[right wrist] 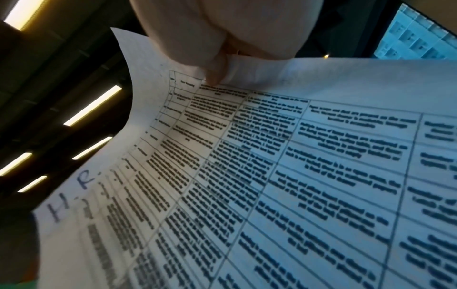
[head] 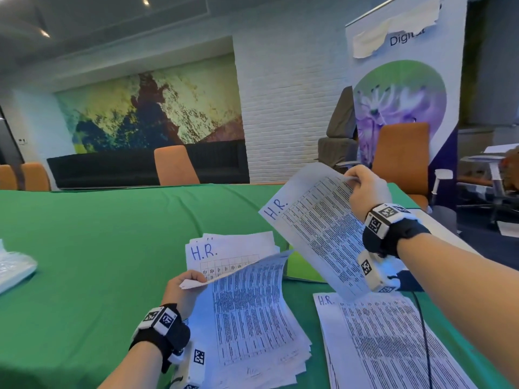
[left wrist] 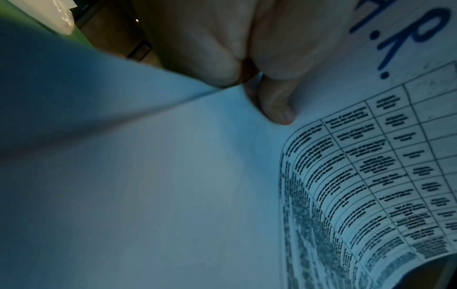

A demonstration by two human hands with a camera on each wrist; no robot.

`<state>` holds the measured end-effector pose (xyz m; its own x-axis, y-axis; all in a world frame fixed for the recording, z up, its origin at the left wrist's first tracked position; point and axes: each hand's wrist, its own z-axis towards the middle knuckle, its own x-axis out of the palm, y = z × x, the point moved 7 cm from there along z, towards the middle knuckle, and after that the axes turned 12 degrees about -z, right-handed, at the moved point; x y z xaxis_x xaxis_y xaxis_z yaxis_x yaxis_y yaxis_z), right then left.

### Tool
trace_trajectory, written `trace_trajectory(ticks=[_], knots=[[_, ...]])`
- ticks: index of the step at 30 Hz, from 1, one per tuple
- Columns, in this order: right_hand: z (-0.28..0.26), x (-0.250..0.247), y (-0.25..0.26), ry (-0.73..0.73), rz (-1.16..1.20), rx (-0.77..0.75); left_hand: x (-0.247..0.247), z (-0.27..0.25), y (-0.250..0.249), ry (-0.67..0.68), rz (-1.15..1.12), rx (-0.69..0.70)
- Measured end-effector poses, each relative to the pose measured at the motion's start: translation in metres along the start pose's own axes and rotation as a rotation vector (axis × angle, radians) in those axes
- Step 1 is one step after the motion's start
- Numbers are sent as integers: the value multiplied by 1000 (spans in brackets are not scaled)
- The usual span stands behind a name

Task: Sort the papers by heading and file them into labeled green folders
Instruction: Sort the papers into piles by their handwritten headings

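My right hand [head: 362,186] pinches the top edge of a printed sheet headed "H.R." [head: 317,228] and holds it tilted in the air above the table; the same raised sheet [right wrist: 272,176] fills the right wrist view. My left hand [head: 186,284] grips the lifted corner of the top sheet [head: 247,299] of a loose stack of papers [head: 252,332]; its fingers [left wrist: 274,105] curl over that page. Under the lifted page lies another sheet headed "H.R." [head: 222,254]. A separate pile headed "H.R." [head: 387,341] lies at the front right. A green folder [head: 303,268] shows behind the stack.
A green cloth [head: 98,248] covers the table. A clear plastic packet [head: 14,270] lies at the left edge. Orange chairs [head: 175,165] stand beyond the far side, and a banner [head: 401,88] rises at the right. A black cable [head: 424,332] crosses the right pile.
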<state>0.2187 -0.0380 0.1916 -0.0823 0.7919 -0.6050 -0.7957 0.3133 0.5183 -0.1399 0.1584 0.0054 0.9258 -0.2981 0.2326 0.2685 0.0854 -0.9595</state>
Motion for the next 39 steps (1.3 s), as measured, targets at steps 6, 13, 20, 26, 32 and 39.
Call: trace_trajectory(ticks=[6, 13, 20, 26, 32, 39], knots=[[1, 4, 4, 35, 90, -55, 7, 0, -4, 59, -23, 4], [-15, 68, 69, 365, 313, -219, 30, -9, -5, 157, -162, -58], [7, 54, 112, 241, 391, -340, 1, -4, 2, -28, 81, -56], [15, 55, 91, 341, -179, -393, -4, -3, 0, -112, 80, -66], [28, 21, 69, 348, -83, -351, -5, -9, -1, -97, 138, -66], [3, 47, 100, 493, -15, -392, 14, -11, -11, -18, 136, -37]])
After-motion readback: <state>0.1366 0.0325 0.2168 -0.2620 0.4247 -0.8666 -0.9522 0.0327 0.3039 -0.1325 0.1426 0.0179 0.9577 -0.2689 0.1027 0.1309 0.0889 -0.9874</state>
